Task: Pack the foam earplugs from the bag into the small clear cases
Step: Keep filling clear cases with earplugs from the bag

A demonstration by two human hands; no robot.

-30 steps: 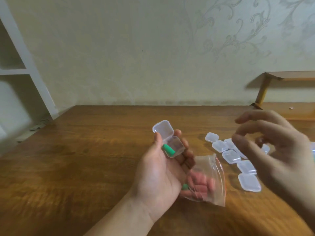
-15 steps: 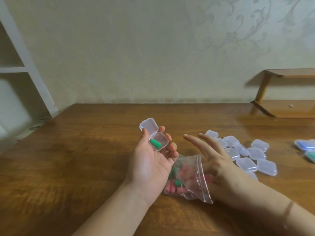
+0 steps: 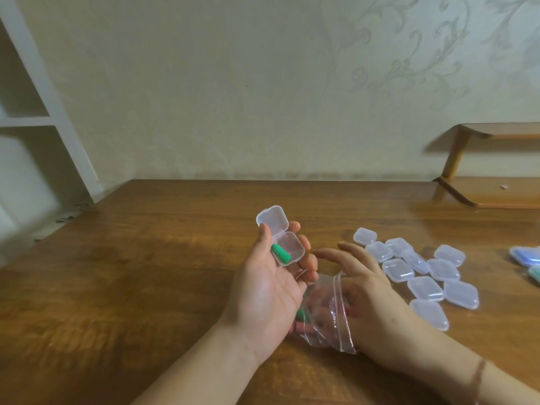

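My left hand (image 3: 267,290) lies palm up over the wooden table (image 3: 140,267). Its thumb and fingertips hold a small clear case (image 3: 287,244) with the lid hinged open. One green foam earplug (image 3: 281,254) lies in the case's base. Just below that hand lies a clear zip bag (image 3: 323,317) holding red and green earplugs. My right hand (image 3: 371,293) is at the bag's mouth, partly inside it, with the zip edge across its palm. Two of its fingers stretch straight out above the bag; the ones inside are blurred by the plastic.
Several closed clear cases (image 3: 423,273) lie scattered on the table to the right of my hands. Cases with blue and green contents (image 3: 527,258) sit at the right edge. A low wooden shelf (image 3: 496,194) stands at the back right, a white shelving unit (image 3: 43,118) at the left.
My right hand has come down from above the cases to the bag and pushed into its mouth. My left hand with the open case has shifted slightly left.
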